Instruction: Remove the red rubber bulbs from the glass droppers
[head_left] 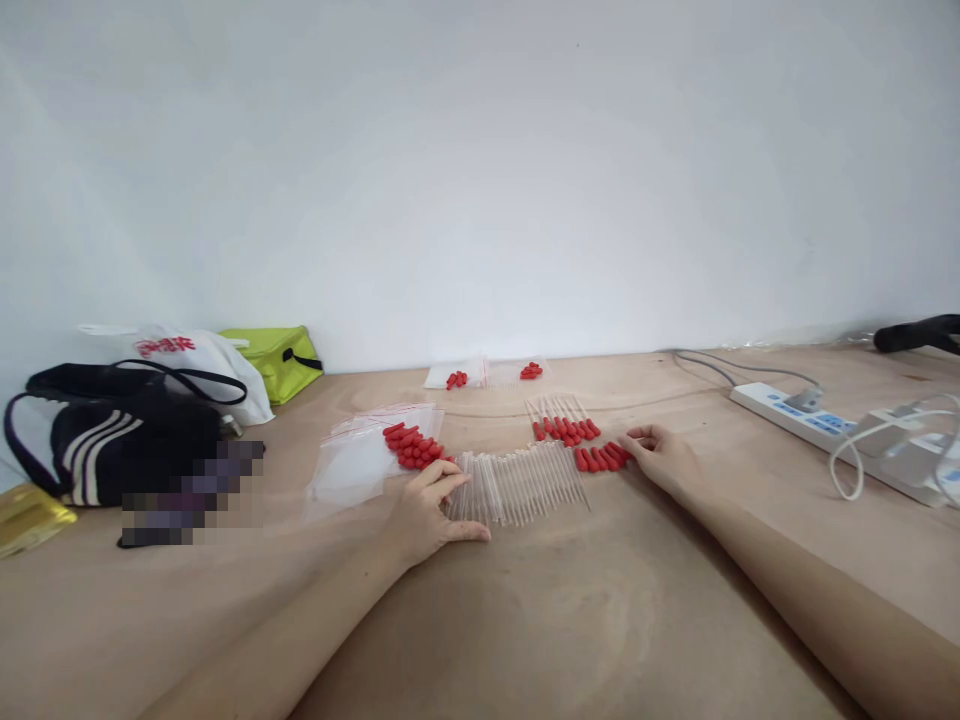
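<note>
A row of clear thin tubes [525,483] lies side by side on the wooden table [570,620]. My left hand [427,510] rests at the row's left end, fingers stretched out and touching the tubes. My right hand [664,455] lies flat at the right, fingers spread and touching a small group of red caps [600,457]. A second short row of tubes with red caps [564,420] sits just behind. A pile of red caps [412,446] lies on clear zip bags [360,455] to the left.
Two small bags holding red caps [487,375] lie near the wall. A black striped bag [112,440], a white plastic bag [187,360] and a green pouch [277,360] stand at the left. A white power strip [802,415] with cables and adapters lies at the right.
</note>
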